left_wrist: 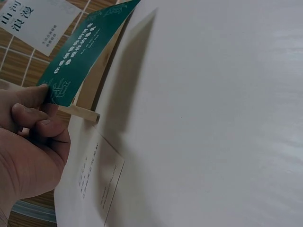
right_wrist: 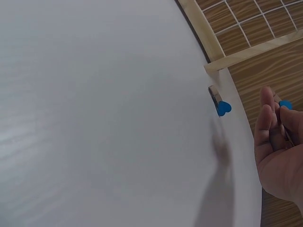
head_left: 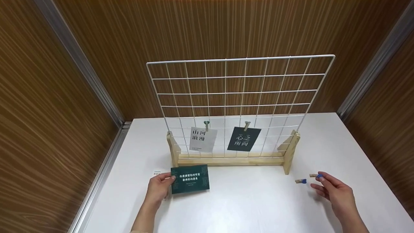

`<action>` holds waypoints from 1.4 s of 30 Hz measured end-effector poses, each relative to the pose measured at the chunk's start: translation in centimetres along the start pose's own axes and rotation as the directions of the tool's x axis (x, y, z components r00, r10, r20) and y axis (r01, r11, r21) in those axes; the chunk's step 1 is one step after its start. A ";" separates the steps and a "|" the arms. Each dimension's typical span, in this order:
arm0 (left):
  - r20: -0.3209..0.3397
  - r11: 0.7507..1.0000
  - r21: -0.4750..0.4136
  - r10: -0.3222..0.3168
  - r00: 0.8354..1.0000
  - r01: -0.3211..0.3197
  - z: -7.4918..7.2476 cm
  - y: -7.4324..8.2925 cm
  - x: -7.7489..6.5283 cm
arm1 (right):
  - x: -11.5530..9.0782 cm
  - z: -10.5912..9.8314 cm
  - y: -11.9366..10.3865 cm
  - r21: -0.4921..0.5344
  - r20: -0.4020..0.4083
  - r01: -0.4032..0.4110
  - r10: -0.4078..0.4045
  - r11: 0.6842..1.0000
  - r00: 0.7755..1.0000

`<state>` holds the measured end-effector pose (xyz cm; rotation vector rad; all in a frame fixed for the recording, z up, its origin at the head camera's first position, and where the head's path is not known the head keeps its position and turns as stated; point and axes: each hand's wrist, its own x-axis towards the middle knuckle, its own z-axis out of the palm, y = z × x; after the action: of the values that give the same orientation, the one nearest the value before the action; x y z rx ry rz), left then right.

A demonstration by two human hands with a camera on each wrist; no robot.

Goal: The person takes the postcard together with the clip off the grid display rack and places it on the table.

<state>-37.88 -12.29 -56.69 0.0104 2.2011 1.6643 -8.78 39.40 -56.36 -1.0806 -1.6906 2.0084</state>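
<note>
My left hand pinches a dark green card with white lettering by its left edge, raised over the table in front of the rack's left foot. Below that hand a white card lies on the table, partly hidden in the head view. At the right, my right hand holds a small wooden clothespin with a blue heart between thumb and fingers. A second blue-heart clothespin lies on the table just left of it, also visible in the right wrist view.
A white wire grid stands in a wooden base at the table's back. Clothespins hold a white card and a dark card on its lower part. Wood-grain panels enclose the white table.
</note>
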 end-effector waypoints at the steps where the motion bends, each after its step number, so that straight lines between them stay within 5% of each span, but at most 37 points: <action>1: -0.001 1.000 0.005 0.001 1.000 -0.001 0.1 0.0 0.0 | 0.0 -0.1 0.0 0.000 0.001 -0.001 0.001 1.000 1.000; 22: -0.014 0.999 0.034 0.001 1.000 -0.001 0.5 -2.2 0.6 | 1.2 -0.8 1.3 -0.027 -0.009 -0.065 0.065 0.998 0.998; 42: -0.017 1.000 0.021 -0.011 1.000 0.012 0.6 -2.3 0.8 | 2.9 -0.9 1.9 0.031 0.030 -0.095 0.094 0.995 0.995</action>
<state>-37.90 -12.27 -59.19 -0.0106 2.2263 1.6411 -9.68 41.44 -59.18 -1.1463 -1.6433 2.1107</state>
